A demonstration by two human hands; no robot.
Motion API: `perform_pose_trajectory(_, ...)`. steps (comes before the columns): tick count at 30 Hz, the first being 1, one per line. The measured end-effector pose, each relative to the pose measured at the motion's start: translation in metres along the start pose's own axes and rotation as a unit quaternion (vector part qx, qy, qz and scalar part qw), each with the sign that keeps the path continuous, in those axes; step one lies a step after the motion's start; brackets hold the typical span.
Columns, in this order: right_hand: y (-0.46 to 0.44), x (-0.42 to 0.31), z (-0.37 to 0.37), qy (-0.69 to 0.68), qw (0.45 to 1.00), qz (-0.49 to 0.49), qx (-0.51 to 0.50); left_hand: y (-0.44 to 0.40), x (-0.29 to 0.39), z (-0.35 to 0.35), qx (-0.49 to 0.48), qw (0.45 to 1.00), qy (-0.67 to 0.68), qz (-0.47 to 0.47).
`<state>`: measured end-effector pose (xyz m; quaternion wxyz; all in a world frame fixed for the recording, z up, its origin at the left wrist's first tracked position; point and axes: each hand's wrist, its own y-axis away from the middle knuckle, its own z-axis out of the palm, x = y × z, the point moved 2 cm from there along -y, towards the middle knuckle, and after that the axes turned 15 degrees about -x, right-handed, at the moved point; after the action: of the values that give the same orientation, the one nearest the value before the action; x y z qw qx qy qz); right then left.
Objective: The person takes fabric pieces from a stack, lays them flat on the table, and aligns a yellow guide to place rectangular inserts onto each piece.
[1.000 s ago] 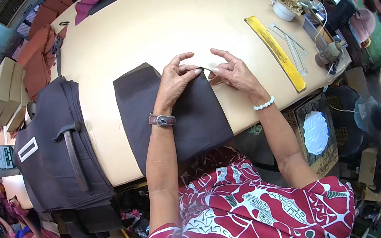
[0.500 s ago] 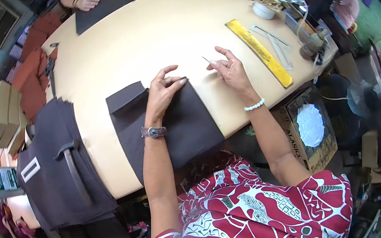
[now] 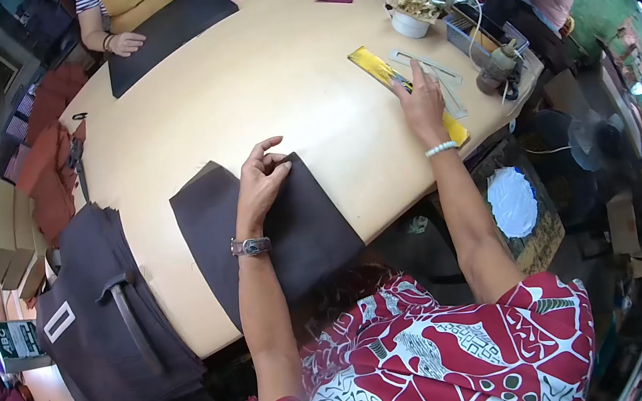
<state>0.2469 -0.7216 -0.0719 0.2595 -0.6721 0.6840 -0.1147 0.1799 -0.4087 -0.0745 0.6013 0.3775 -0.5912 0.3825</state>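
A dark brown fabric piece (image 3: 308,227) lies at the table's front edge, its upper left corner slightly raised. My left hand (image 3: 259,189) rests over it, thumb and a curled finger closed at its top edge near the right corner; the index finger points outward. Farther right, my right hand (image 3: 425,106) is over a yellow ruler (image 3: 371,65), with thumb and fingers apart across it. A part of the ruler is hidden under the hand. Beside it lie clear plastic rulers (image 3: 453,102). I cannot see any small object in my right hand.
On the left are a stack of dark fabric (image 3: 100,333), a hammer (image 3: 131,320) and scissors (image 3: 78,162). Another person's hand (image 3: 125,44) lies on a black panel (image 3: 172,36) across the table. A white bowl (image 3: 411,24) and a bottle (image 3: 496,68) stand at right.
My right hand has moved right, from beside the fabric to the yellow ruler; the thin item it held is no longer visible. The fabric's folded upper left flap now lies flatter.
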Motion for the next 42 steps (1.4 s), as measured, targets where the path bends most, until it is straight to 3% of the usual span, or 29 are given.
perform_pose_trajectory(3,0.027,-0.057,-0.032,-0.165,0.98,-0.052,-0.103,-0.002,0.004,0.001,0.023,0.996,-0.075,0.039)
perform_pose_trajectory(4,0.046,-0.084,-0.039,-0.264,0.947,-0.033,-0.182,-0.003,0.006,0.002,0.033,0.992,-0.104,0.055)
perform_pose_trajectory(5,0.065,-0.11,-0.042,-0.357,0.897,-0.015,-0.261,0.0,0.021,0.009,0.041,0.991,-0.114,0.052)
perform_pose_trajectory(7,0.1,-0.141,-0.016,-0.556,0.764,-0.018,-0.327,0.005,0.044,0.019,0.067,0.979,-0.18,0.07)
perform_pose_trajectory(8,0.104,-0.151,-0.004,-0.556,0.781,-0.092,-0.269,0.012,0.05,0.022,0.125,0.936,-0.303,0.13)
perform_pose_trajectory(9,0.099,-0.157,-0.008,-0.531,0.801,-0.076,-0.266,0.021,0.056,0.025,0.176,0.87,-0.421,0.186)
perform_pose_trajectory(10,0.092,-0.163,-0.019,-0.505,0.82,-0.059,-0.263,0.036,0.059,0.025,0.217,0.849,-0.451,0.169)
perform_pose_trajectory(11,0.088,-0.166,-0.022,-0.479,0.838,-0.041,-0.259,0.055,0.057,0.025,0.27,0.827,-0.476,0.129)
perform_pose_trajectory(13,0.076,-0.163,-0.005,-0.426,0.878,-0.124,-0.182,0.096,0.053,0.02,0.371,0.768,-0.519,0.053)
perform_pose_trajectory(15,0.069,-0.158,-0.004,-0.374,0.886,-0.079,-0.264,0.135,0.012,0.006,0.407,0.72,-0.552,-0.108)
perform_pose_trajectory(16,0.07,-0.157,-0.004,-0.326,0.909,-0.107,-0.236,0.149,0.0,0.005,0.412,0.684,-0.579,-0.161)
perform_pose_trajectory(18,0.076,-0.163,-0.007,-0.226,0.945,-0.161,-0.176,0.16,-0.013,0.003,0.399,0.732,-0.539,-0.124)
perform_pose_trajectory(20,0.083,-0.174,-0.024,-0.189,0.952,-0.221,-0.093,0.163,-0.014,0.004,0.393,0.754,-0.524,-0.047)
perform_pose_trajectory(21,0.086,-0.183,-0.035,-0.17,0.952,-0.25,-0.05,0.159,-0.015,0.005,0.399,0.783,-0.474,-0.056)
perform_pose_trajectory(22,0.094,-0.191,-0.043,-0.215,0.935,-0.274,-0.062,0.157,-0.016,0.006,0.403,0.81,-0.421,-0.064)
perform_pose_trajectory(23,0.105,-0.2,-0.047,-0.32,0.901,-0.248,-0.154,0.156,-0.015,0.007,0.405,0.834,-0.368,-0.07)
perform_pose_trajectory(25,0.128,-0.217,-0.052,-0.504,0.78,-0.181,-0.324,0.156,-0.016,0.007,0.387,0.9,-0.198,-0.04)
perform_pose_trajectory(27,0.141,-0.229,-0.038,-0.553,0.742,-0.14,-0.352,0.157,-0.018,0.008,0.35,0.936,0.024,0.018)
perform_pose_trajectory(28,0.145,-0.233,-0.034,-0.577,0.72,-0.121,-0.365,0.156,-0.017,0.008,0.329,0.941,0.078,0.013)
perform_pose_trajectory(34,0.148,-0.247,-0.023,-0.549,0.748,-0.115,-0.354,0.149,-0.02,0.026,0.343,0.925,0.157,0.055)
perform_pose_trajectory(38,0.142,-0.253,-0.03,-0.605,0.684,-0.077,-0.4,0.153,-0.008,0.027,0.338,0.935,0.082,0.065)
perform_pose_trajectory(42,0.123,-0.243,-0.036,-0.721,0.531,0.008,-0.445,0.161,0.002,0.016,0.362,0.918,0.086,0.135)
